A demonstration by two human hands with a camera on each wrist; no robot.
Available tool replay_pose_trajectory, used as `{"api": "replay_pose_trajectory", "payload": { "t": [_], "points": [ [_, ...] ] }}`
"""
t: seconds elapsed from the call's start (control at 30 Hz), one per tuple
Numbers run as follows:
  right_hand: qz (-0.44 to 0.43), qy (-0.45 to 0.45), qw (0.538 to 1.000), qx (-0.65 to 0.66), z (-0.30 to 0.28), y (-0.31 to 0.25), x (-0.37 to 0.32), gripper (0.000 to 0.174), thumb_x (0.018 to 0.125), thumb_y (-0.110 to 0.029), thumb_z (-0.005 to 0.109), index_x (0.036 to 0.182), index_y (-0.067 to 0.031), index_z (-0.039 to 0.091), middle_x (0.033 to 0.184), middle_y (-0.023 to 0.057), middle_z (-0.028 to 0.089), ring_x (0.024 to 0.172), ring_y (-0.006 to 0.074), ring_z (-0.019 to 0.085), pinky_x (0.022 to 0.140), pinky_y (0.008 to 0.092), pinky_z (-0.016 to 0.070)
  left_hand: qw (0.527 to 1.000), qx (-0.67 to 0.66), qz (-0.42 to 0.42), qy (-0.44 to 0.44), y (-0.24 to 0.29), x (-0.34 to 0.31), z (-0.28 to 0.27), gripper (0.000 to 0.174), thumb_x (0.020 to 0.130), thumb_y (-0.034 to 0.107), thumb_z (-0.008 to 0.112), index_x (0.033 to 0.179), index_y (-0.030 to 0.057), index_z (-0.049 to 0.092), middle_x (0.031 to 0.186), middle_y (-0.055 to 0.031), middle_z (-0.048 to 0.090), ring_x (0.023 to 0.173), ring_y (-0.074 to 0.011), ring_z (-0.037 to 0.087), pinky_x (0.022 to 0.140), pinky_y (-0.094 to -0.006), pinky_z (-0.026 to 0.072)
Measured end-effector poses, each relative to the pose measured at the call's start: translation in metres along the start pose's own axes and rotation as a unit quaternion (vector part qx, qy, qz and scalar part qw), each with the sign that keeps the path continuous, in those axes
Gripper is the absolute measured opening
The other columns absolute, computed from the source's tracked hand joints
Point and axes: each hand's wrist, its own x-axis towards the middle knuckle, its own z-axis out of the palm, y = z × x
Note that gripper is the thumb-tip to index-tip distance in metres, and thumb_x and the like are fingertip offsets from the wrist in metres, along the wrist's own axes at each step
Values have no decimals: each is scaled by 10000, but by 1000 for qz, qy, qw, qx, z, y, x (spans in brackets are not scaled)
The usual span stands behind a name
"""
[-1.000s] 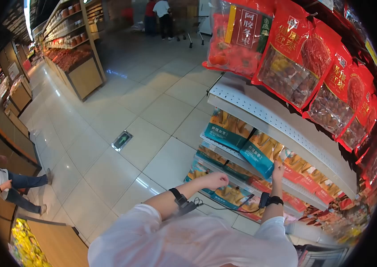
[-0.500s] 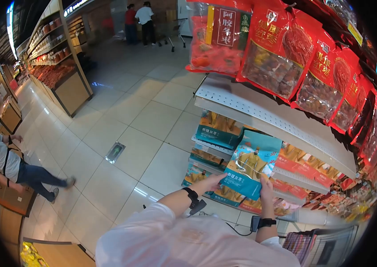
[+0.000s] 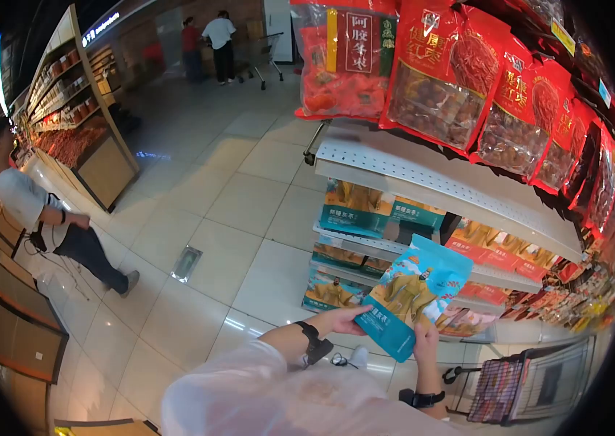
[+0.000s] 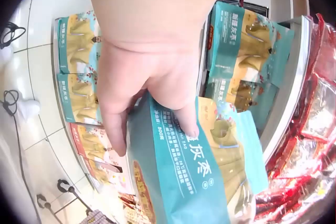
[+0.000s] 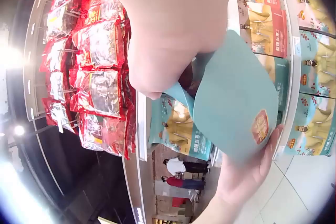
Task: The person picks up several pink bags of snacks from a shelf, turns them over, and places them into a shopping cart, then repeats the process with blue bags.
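Both hands hold a teal bag of dried dates (image 3: 420, 287) in front of the shelves, tilted, its printed front with a robed figure facing up. My left hand (image 3: 347, 320) pinches the lower left corner. In the left wrist view the thumb of the left hand (image 4: 152, 77) lies on the teal front, with the fingers at the bag's underside. My right hand (image 3: 426, 341) grips the lower right edge. From the right wrist view, the bag's plain teal bottom (image 5: 236, 98) shows, with the right hand (image 5: 163, 71) at one side.
Matching bags (image 3: 353, 207) stand on the shelf (image 3: 365, 245) behind. Red bags of dates (image 3: 434, 80) hang above a perforated metal shelf (image 3: 409, 163). At lower right is a shopping cart (image 3: 554, 385) with a checked cloth. A person (image 3: 53, 211) walks at left on the tiled floor.
The bag has come off the shelf towards my body. My left hand, earlier apart from it, now holds its other corner. The view has turned right, and the person at left has walked on.
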Motion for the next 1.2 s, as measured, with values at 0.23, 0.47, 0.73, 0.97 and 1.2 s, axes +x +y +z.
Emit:
{"api": "replay_pose_trajectory", "payload": {
  "t": [0.23, 0.47, 0.73, 0.97, 1.2],
  "points": [
    [-144, 7, 967, -209, -11, -63, -34, 197, 798, -78, 567, 954, 36, 605, 994, 149, 610, 882, 289, 598, 778, 363, 441, 988, 36, 136, -61, 0, -27, 41, 417, 852, 271, 638, 1193, 97, 473, 1130, -44, 573, 1035, -170, 570, 916, -349, 460],
    [-275, 134, 943, -134, -50, -73, -49, 447, 766, -129, 615, 1162, 26, 479, 1121, 162, 524, 928, 269, 562, 813, 360, 445, 964, 91, 243, -52, 10, -43, 110, 392, 843, 196, 647, 1171, 86, 463, 1065, -27, 573, 971, -144, 588, 820, -306, 509],
    [34, 337, 936, 99, -157, -64, -100, 376, 737, -52, 580, 1075, -14, 422, 948, 67, 532, 786, 133, 521, 664, 256, 458, 734, 454, 500, 67, -29, -45, 224, 643, 707, 11, 728, 1280, 72, 444, 1260, -84, 482, 1150, -142, 433, 921, -266, 394],
    [-76, 249, 936, 237, -242, -59, -182, 372, 716, -140, 730, 1025, -1, 579, 923, 35, 615, 834, 123, 568, 760, 271, 463, 842, 351, 409, -37, -123, 6, 300, 786, 701, -91, 651, 1381, 78, 296, 1260, -106, 482, 1156, -189, 456, 938, -310, 397],
    [6, 276, 906, 321, -289, -12, -213, 287, 808, -146, 666, 1044, -48, 535, 904, -14, 591, 764, 70, 557, 664, 240, 457, 859, 472, 197, -35, -146, 48, 311, 765, 717, 71, 722, 1360, 19, 312, 1196, -72, 516, 1067, -165, 505, 925, -305, 403]
  ]
}}
